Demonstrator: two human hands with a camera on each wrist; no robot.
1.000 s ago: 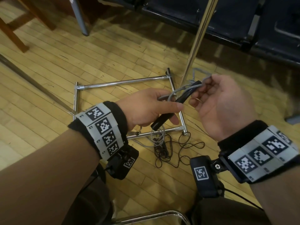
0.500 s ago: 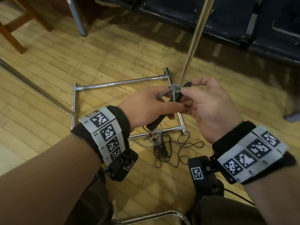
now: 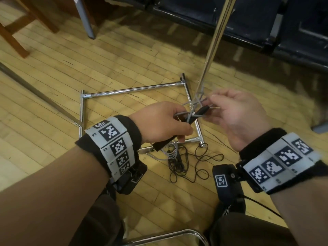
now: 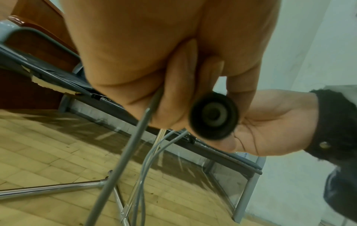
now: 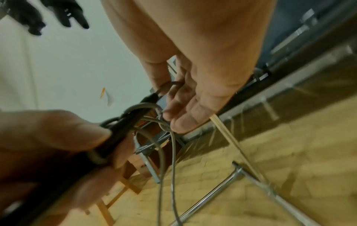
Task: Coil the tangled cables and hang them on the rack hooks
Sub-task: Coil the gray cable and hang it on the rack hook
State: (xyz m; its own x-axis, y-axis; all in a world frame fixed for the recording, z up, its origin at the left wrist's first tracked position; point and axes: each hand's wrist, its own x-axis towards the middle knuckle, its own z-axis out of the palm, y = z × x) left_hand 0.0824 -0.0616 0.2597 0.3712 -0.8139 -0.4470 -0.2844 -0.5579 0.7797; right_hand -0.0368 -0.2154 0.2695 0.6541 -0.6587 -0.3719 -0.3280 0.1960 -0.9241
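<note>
My left hand [image 3: 181,128] grips a black stick-shaped device [image 3: 197,114] by its middle, tip pointing up and right. Its round black butt end [image 4: 213,117] faces the left wrist camera. A grey cable [image 3: 192,106] is looped around the device near its tip, and more of this grey cable [image 4: 123,165] hangs down to the floor. My right hand [image 3: 211,107] pinches the grey cable [image 5: 164,122] loops just beyond the tip, beside the left hand [image 5: 58,137]. A tangle of thin black cable [image 3: 184,164] lies on the floor below both hands.
The chrome rack base [image 3: 134,88] lies as a rectangle on the wooden floor, its upright pole [image 3: 213,43] rising right behind my hands. Dark seating [image 3: 248,18] stands at the back, wooden legs [image 3: 10,38] at far left. A chrome chair tube [image 3: 168,237] is near my knees.
My right hand closed in on the device's tip, then drew back up and to the right with grey cable loops. The left hand has kept its grip, shifting only slightly.
</note>
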